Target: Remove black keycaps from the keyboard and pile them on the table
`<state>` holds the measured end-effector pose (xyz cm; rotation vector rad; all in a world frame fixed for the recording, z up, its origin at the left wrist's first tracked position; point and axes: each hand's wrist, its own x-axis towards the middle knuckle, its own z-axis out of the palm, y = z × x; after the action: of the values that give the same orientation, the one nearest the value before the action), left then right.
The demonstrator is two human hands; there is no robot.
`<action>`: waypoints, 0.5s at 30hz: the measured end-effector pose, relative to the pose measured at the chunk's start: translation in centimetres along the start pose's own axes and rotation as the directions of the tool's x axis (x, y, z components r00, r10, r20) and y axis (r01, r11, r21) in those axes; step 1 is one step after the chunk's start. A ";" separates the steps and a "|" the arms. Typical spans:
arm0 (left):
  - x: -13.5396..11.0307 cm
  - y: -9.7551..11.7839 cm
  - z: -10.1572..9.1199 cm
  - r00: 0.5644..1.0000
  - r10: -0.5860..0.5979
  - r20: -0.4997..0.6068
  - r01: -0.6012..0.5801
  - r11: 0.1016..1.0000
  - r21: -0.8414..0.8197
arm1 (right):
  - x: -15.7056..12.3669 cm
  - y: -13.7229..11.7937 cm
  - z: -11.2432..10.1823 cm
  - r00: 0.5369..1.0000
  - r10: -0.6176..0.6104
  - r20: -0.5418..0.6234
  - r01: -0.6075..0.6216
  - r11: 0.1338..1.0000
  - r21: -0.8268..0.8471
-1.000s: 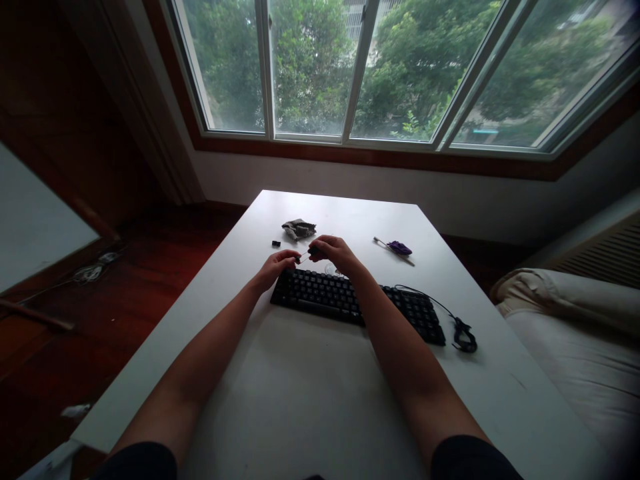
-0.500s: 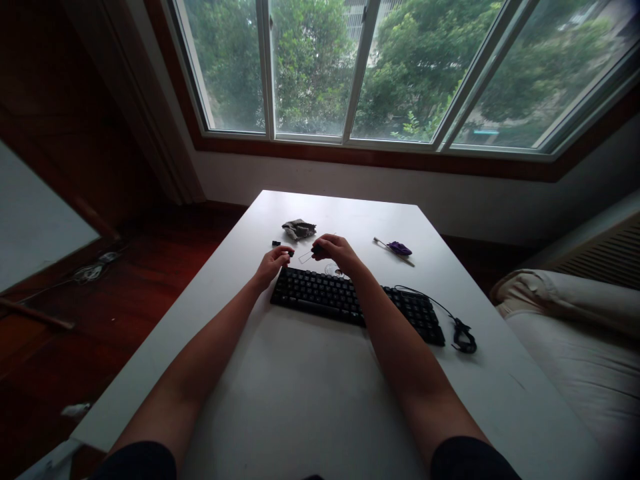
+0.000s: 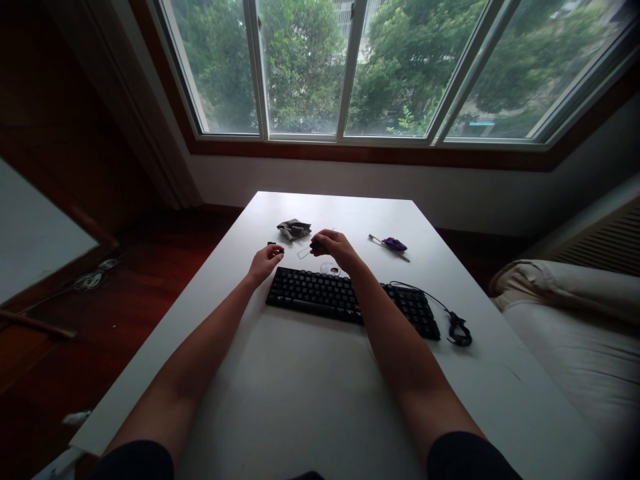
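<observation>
Two pinches beyond the keyboard (image 3: 315, 293): right hand (image 3: 334, 245), wire tool (image 3: 310, 249); left hand (image 3: 265, 263), black piece (image 3: 281, 251). I judge wire tool light, springy; grip handle (image 3: 315, 245).

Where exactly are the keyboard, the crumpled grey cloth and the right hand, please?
Keyboard (image 3: 313, 291), head view: on keys in its left part.
Crumpled grey cloth (image 3: 294, 230), head view: on its folds.
Right hand (image 3: 335, 245), head view: on its back.

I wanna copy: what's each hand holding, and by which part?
Right hand: thin wire loop tool, by its black end. Left hand: small black piece, in fingertips; which part is unclear.
</observation>
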<state>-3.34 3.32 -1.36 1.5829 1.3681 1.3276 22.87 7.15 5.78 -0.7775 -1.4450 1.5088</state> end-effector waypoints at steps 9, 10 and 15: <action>3.4 0.5 -1.0 0.946 0.245 0.214 -0.323 0.637 0.700 | 0.0 -0.3 -0.4 1.000 0.000 -0.011 0.000 1.000 -0.001; 3.8 0.5 -1.0 0.940 0.250 0.231 -0.337 0.590 0.734 | 0.0 -0.3 -0.4 1.000 0.003 -0.013 -0.003 1.000 -0.004; 5.3 0.0 -0.7 0.927 0.265 0.264 -0.367 0.507 0.780 | 0.0 -0.3 -0.6 1.000 0.019 -0.018 -0.019 1.000 -0.003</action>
<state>-4.35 8.28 0.26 2.6039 1.8230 0.7314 23.48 7.43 5.95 -0.8068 -1.4309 1.5104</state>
